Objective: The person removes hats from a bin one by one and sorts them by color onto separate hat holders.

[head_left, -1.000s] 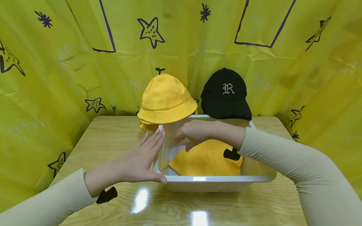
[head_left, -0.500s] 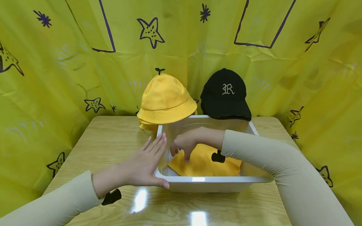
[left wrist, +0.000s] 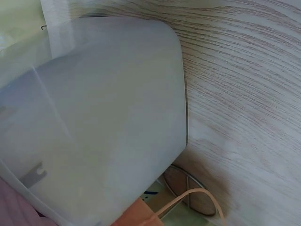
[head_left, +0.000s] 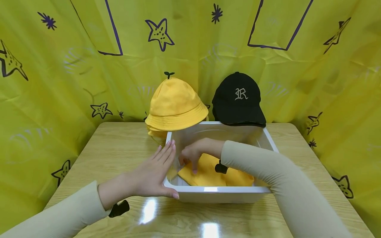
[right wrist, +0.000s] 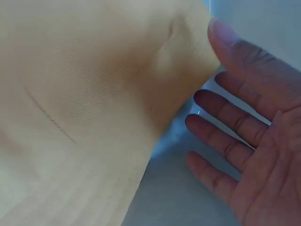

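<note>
A white plastic bin stands on the table with a flattened piece of yellow fabric inside, its colour like the yellow hat's behind. My left hand rests on the bin's left front corner, fingers straight along the rim and thumb over the front. Down inside the bin is my right hand, at the fabric's left edge. The right wrist view shows that hand with fingers spread and slightly bent, thumb and fingertips right at the edge of the fabric.
Behind the bin's left back corner a yellow bucket hat with a sprout on top sits raised; a wire ring base shows below. A black cap stands at the back right. A yellow curtain hangs behind the wooden table.
My right hand has moved lower and slightly left, down into the bin to the fabric's edge. My left hand has slid slightly towards me along the rim.
</note>
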### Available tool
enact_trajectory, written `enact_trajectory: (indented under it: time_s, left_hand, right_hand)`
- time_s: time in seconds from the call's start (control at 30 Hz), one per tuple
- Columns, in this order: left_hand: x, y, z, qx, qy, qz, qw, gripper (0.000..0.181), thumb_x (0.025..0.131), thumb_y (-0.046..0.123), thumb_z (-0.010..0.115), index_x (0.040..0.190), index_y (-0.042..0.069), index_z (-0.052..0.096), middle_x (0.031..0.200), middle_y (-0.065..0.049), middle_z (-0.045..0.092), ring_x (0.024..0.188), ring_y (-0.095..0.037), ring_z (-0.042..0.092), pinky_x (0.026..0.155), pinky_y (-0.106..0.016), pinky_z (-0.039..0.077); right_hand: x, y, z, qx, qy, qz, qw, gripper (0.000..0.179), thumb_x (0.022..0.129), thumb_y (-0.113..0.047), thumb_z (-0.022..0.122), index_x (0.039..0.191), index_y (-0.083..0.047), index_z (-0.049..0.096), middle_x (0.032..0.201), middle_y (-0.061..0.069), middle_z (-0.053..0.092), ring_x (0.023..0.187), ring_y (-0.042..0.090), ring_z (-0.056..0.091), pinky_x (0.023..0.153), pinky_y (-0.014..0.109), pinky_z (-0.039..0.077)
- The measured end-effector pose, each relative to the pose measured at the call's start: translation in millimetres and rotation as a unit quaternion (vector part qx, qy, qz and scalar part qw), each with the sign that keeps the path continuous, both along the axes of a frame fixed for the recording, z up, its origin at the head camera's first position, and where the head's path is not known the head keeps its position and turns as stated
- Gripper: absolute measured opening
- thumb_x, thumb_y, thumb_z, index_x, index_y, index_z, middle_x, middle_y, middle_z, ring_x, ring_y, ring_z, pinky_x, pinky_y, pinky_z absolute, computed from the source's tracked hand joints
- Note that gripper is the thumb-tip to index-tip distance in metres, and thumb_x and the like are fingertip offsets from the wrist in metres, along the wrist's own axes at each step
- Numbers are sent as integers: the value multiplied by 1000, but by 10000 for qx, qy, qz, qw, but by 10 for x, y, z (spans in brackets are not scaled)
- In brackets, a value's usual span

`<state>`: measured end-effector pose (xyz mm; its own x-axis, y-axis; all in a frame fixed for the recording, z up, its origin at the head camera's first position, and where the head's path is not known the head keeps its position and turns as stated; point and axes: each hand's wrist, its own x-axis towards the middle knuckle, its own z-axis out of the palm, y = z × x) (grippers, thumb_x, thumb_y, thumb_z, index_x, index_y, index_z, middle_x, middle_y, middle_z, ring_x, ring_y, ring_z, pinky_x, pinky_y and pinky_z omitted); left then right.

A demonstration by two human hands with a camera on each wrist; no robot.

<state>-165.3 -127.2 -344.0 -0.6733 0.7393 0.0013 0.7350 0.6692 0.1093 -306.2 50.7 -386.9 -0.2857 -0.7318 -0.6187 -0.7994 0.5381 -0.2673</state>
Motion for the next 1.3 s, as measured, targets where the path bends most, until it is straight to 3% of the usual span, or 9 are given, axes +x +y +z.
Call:
enact_trajectory:
  time_s: [0.17, 0.37, 0.6, 0.8, 1.0, 1.13, 1.3]
  left_hand:
    - [18, -16, 9, 38, -88, 52, 9999, 119, 77, 82, 37, 147, -8, 0, 154, -21, -12, 144, -32, -11, 116, -49, 5]
    - [20, -3, -8, 33, -65, 60, 10000, 117, 79, 71, 54, 147, -7, -1, 154, -20, -12, 144, -33, -10, 116, -49, 5]
    - [13, -11, -49, 169, -104, 100, 9998, 119, 77, 76, 50, 147, -6, -2, 155, -21, -10, 144, -30, -11, 116, -50, 5]
    - [2, -4, -46, 213, -76, 60, 9997, 120, 77, 68, 59, 146, -7, -3, 154, -21, -12, 144, -33, -10, 115, -51, 5]
    - [-19, -2, -34, 237, 51, 41, 9997, 121, 76, 65, 62, 146, -8, -5, 154, -22, -11, 144, -34, -10, 116, -51, 6]
    - [-21, 1, -42, 309, 20, 103, 9995, 121, 76, 68, 60, 147, -8, -3, 155, -22, -8, 145, -32, -9, 116, -50, 8]
    - [-19, -5, -73, 526, -113, 183, 9984, 122, 76, 79, 47, 148, -7, -2, 156, -23, -4, 145, -31, -8, 116, -48, 9]
  right_hand:
    - [-58, -23, -68, 14, -3, -142, 9999, 59, 70, -21, 85, 122, -8, 58, 105, 0, 60, 92, 12, 51, 88, 23, 45]
    - [-62, -46, -156, 60, -7, -150, 9999, 54, 70, -20, 85, 117, -6, 62, 98, -3, 58, 87, 10, 49, 84, 20, 44]
    - [-40, -36, -115, -82, -583, -233, 9980, 25, 72, -14, 83, 89, -9, 64, 77, -6, 56, 73, 8, 48, 68, 16, 42]
    - [-4, 91, 87, -81, -800, -223, 9965, 20, 75, -6, 79, 85, -11, 63, 75, -8, 54, 71, 6, 47, 65, 16, 41]
    - [47, 241, 481, -244, -671, 100, 9974, 15, 74, 0, 74, 76, -9, 62, 67, -7, 50, 64, 5, 44, 60, 16, 38]
    - [63, 403, 702, -955, -880, -9, 9915, 14, 73, 1, 72, 74, -7, 60, 67, -8, 50, 63, 4, 44, 60, 16, 38]
    - [43, 615, 908, -2042, -1394, -490, 9677, 12, 75, -1, 70, 78, -5, 59, 70, -5, 52, 64, 8, 47, 60, 19, 40]
